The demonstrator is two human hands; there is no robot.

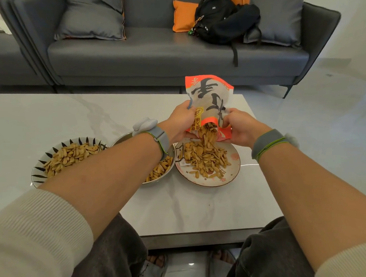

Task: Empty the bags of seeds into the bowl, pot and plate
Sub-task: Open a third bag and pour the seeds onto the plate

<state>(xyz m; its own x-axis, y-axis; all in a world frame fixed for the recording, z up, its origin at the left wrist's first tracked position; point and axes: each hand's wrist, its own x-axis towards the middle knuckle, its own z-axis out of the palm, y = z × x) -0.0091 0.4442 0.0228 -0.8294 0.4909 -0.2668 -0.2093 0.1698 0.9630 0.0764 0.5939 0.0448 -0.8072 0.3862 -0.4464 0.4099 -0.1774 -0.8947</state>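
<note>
Table (181, 202): one bag (209, 98), bowl (36, 169), pot (171, 170), plate (232, 174).

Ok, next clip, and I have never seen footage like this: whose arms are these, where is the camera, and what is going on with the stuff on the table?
There is no machine here. The single picture comes from a wide-angle camera worn on a person's head, looking forward and down, so the two bare arms reaching in from the bottom are the wearer's own.

The left hand and the right hand both grip a red and white seed bag, tipped mouth down, and seeds are falling from it onto a plate that already carries a pile.

On the white table, left of the plate, stands a metal pot with seeds in it, partly hidden by the left forearm. Further left is a patterned bowl, also filled with seeds.

Behind the table is a grey sofa with cushions and a black backpack.
</note>
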